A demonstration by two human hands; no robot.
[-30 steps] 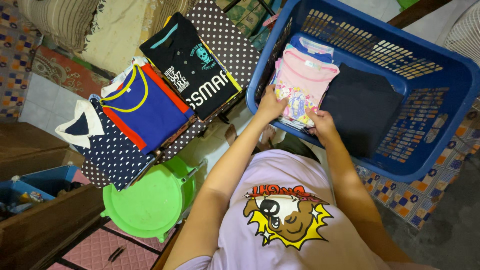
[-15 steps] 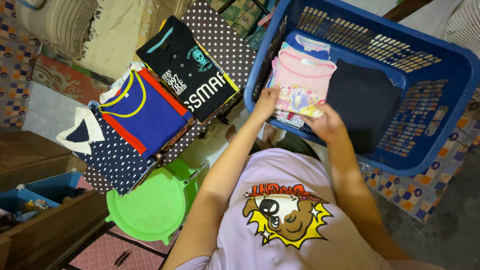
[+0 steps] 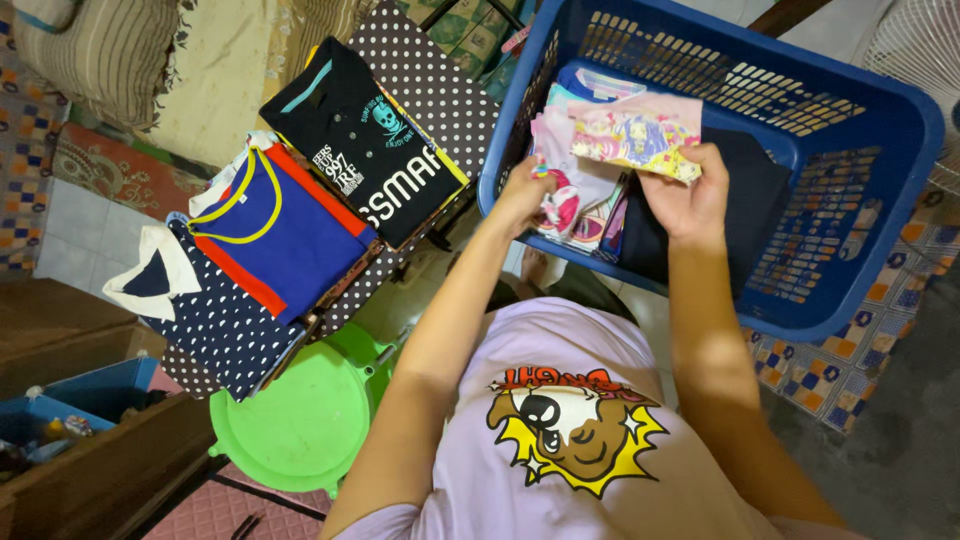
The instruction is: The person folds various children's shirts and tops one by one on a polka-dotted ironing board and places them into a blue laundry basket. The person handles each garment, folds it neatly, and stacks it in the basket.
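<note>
your blue laundry basket [image 3: 880, 130] sits at two o'clock and holds a stack of folded clothes [image 3: 580, 195] beside a dark folded garment [image 3: 760, 190]. your right hand [image 3: 690, 195] lifts the pink printed garment [image 3: 635, 130] off that stack, its fingers pinching the lower edge. your left hand [image 3: 520, 195] rests on the stack at the near wall; its fingers are hidden, so you cannot tell how they sit. at ten o'clock a black shirt [image 3: 370, 140] and a blue shirt [image 3: 275, 225] lie folded on a dotted surface [image 3: 445, 75].
</note>
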